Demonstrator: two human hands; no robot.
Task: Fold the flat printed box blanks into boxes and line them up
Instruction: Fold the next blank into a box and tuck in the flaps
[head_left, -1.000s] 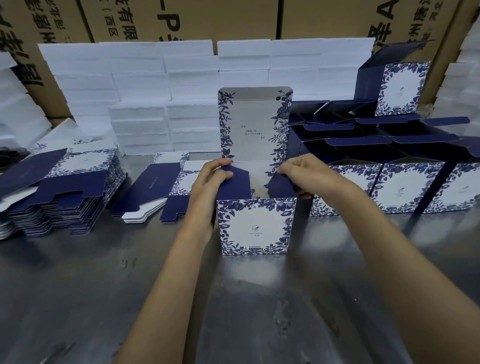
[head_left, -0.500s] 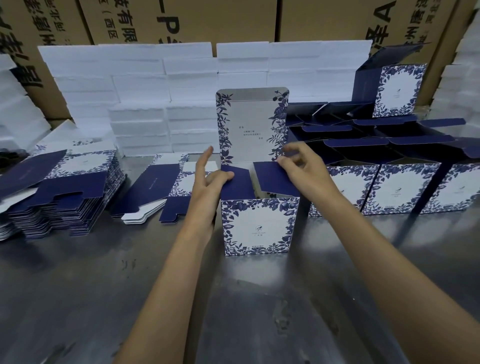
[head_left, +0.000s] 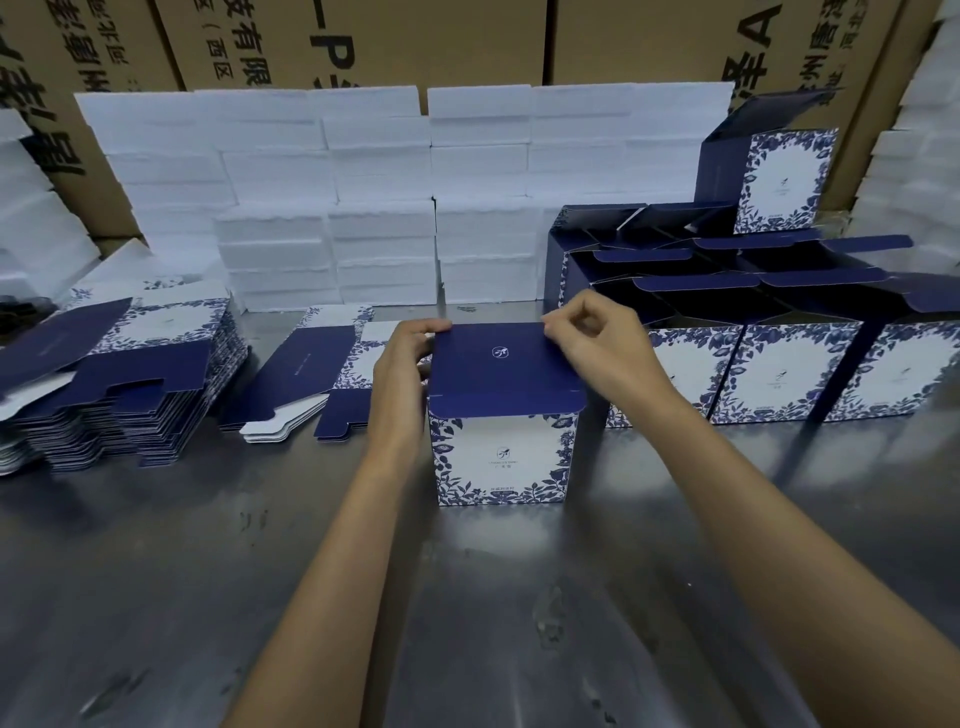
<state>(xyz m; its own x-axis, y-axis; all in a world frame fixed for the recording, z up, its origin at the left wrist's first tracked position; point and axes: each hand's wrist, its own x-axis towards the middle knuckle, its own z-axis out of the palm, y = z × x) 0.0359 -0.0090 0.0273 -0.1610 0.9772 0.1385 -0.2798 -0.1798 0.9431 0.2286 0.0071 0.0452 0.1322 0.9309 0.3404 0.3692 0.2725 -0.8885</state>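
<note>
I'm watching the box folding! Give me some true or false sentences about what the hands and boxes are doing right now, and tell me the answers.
1. The lid of the box in front is folded down over its top. True.
2. The left hand is picking a flat blank off the stack. False: it holds the left side of the box in front.
3. The right hand touches the far right corner of the lid. True.
4. The folded boxes on the right all have their lids closed. False: their lids stand open.
5. The table is made of wood. False: it looks like shiny grey metal.
</note>
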